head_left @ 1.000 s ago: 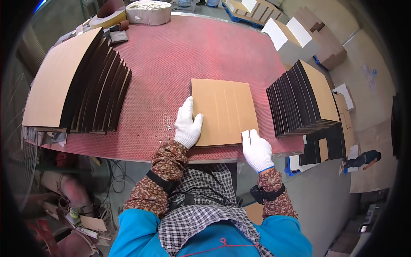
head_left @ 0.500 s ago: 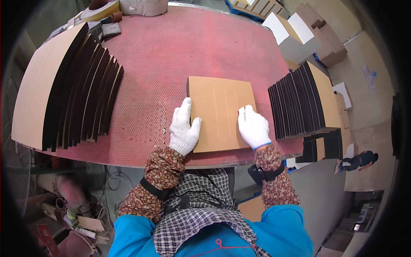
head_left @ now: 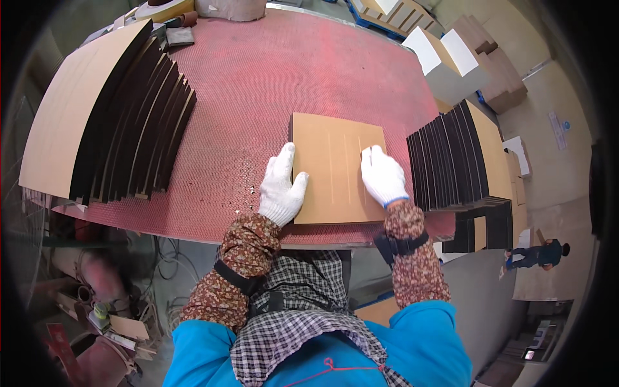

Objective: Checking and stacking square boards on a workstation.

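A tan board (head_left: 332, 171) with a dark edge lies in front of me, and several pale straight lines run along its face. My left hand (head_left: 282, 187), in a white knit glove, rests at the board's left edge with fingers stretched out and thumb apart over the face. On the board's right part sits my right hand (head_left: 383, 177), gloved the same way, its fingers curled together in a pinch. Whatever those fingers hold, if anything, is hidden.
The board is on a red textured worktable (head_left: 258, 84). Stacks of dark-edged boards stand at the left (head_left: 129, 122) and right (head_left: 448, 158). Tape rolls (head_left: 164, 11) lie at the far left. White-and-tan boxes (head_left: 445, 58) stand beyond the table; a person (head_left: 541, 255) is farther right.
My right hand has moved slightly up along the board, still pinched. The left hand keeps its place at the left edge. The whole view has shifted a little, and the distant person has moved.
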Motion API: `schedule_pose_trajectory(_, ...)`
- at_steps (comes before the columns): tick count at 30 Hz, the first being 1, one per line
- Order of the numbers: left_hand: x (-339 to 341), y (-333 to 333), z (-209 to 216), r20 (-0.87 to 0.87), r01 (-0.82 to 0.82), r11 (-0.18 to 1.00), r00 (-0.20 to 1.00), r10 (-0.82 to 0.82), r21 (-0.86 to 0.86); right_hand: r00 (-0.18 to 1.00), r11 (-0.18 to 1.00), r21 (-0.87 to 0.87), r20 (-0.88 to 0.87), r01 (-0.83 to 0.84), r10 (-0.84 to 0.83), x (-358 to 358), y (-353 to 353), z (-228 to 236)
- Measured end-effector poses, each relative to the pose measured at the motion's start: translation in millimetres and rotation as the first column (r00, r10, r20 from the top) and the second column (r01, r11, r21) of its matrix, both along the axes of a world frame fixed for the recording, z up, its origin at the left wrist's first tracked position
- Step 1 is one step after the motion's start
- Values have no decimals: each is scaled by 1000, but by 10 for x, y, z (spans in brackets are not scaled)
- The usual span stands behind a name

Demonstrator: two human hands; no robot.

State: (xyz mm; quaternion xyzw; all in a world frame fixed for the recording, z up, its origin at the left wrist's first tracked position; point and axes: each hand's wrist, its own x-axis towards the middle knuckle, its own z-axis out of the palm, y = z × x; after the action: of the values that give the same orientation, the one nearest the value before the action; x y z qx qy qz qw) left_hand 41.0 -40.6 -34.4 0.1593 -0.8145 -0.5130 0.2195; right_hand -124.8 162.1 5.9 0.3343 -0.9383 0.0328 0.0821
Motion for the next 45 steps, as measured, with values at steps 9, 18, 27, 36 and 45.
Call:
schedule_pose_trajectory(9, -23, 7, -53, -104, -58, 998, 993, 54, -27, 969, 988, 81, 199, 132, -146, 1294, 296, 593)
schedule_pose_trajectory(18, 15, 5, 56, -1, -31, 999, 1000, 31, 43, 986, 998, 2, 155, 55, -55, 1109, 50, 343)
schedule_pose_trajectory(27, 16, 6, 1, -50, -36, 999, 998, 36, 4, 995, 997, -57, 81, 60, -56, 127, -528, 244)
schedule_pose_trajectory(36, 10, 6, 49, -20, -20, 1000, 1000, 20, 8, 998, 997, -69, 56, 39, -36, 96, -520, 197)
schedule_pose_trajectory(45, 32, -1, 59, 29, -51, 997, 998, 49, 52, 972, 951, 207, -9, -228, 235, 1254, 117, 461)
